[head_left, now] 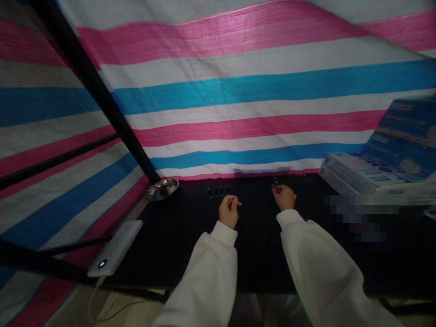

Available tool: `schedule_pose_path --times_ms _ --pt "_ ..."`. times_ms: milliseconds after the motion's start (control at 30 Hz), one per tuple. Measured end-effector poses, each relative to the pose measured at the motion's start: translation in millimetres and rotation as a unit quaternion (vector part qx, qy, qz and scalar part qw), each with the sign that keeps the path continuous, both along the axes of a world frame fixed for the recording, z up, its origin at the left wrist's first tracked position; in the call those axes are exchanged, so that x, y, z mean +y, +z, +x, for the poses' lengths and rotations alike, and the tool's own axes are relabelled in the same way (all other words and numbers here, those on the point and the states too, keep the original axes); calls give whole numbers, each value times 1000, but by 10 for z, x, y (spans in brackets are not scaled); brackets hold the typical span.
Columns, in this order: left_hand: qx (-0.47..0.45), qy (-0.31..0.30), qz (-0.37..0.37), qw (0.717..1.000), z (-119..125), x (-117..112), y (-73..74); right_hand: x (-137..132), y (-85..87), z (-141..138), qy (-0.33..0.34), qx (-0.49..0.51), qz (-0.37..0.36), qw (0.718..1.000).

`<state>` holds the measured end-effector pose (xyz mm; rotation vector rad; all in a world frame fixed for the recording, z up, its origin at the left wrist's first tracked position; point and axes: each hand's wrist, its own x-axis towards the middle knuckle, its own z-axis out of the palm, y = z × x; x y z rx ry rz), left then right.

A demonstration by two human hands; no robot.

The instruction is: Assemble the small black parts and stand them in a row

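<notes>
Where 4 dark pieces point(215, 191) line up, left hand point(229, 211) looks pinched narrow; right hand point(285, 197) — cannot tell.

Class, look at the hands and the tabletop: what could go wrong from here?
The bare left hand is close to the row of small, dark, shiny-ended pieces, so a brush might push them out of line. The white, slab-shaped device sits at the left edge of the flat black tabletop, its pale, thin cable hanging down; a snag could drag it off.
</notes>
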<state>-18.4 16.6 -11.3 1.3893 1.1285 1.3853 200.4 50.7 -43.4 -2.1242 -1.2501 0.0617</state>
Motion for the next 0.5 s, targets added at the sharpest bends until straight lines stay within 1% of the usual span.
schedule_pose_path --times_ms 67,133,200,267,333,400,500 --pt "-10 -3 -11 1000 3 10 0 -41 55 -32 12 -19 27 999" --pt "-21 -4 -15 1000 7 11 10 -89 120 -89 61 -30 50 996" --pt "-28 -7 -15 999 11 9 20 -134 174 -168 163 -33 70 984" --pt "-33 -11 -13 999 15 7 25 -172 206 -260 277 -33 96 955" --pt "-37 -14 -10 999 18 5 26 -201 218 -344 355 -28 128 926" --pt "-39 -13 -6 999 19 4 24 -226 223 -406 393 -16 150 907" --pt "-40 -8 -5 999 16 8 20 -260 242 -451 423 -2 161 892"
